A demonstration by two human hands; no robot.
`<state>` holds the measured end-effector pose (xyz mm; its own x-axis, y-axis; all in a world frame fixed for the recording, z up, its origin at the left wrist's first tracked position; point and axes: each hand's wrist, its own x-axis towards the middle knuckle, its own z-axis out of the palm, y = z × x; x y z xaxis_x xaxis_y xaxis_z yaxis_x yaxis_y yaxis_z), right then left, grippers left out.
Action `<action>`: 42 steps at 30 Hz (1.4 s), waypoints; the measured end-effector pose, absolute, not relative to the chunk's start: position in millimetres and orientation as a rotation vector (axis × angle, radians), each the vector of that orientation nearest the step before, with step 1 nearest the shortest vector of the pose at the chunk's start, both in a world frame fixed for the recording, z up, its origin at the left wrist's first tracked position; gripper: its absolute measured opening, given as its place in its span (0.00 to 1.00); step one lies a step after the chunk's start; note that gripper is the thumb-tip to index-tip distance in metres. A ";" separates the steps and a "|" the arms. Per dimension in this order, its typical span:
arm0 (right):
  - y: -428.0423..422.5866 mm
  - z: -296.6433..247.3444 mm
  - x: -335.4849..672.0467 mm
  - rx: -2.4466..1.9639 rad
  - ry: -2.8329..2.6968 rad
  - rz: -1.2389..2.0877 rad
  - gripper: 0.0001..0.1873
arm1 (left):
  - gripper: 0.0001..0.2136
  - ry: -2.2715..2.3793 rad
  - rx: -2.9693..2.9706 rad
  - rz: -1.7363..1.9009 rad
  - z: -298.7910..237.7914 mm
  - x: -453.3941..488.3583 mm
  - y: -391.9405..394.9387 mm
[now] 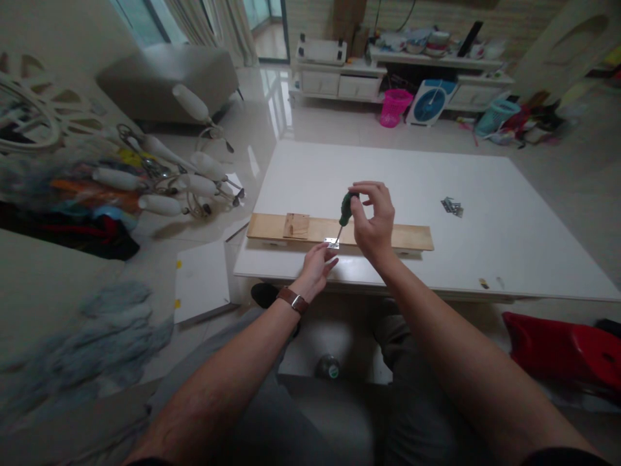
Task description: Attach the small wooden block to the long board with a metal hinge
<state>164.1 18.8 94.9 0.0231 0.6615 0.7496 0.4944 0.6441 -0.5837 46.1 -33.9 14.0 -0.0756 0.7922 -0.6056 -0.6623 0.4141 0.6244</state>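
My right hand grips the green handle of a screwdriver, which leans slightly with its tip pointing down. The tip meets a small metal hinge or bracket at the front edge of a long wooden board. With fingertips at that metal piece, my left hand steadies it against the board; a brown-strapped watch is on the wrist. Whatever screw is under the tip is too small to make out. A short wooden block lies on top of the board, left of the metal piece.
The board rests on a large white panel. More metal pieces lie in a pile at its right. A white lamp fixture and a white box are on the left. A red plastic object stands at the right.
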 end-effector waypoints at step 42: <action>19.2 92.5 163.1 -1.046 -1.605 0.157 0.07 | 0.09 1.153 0.149 1.182 14.1 45.6 -33.7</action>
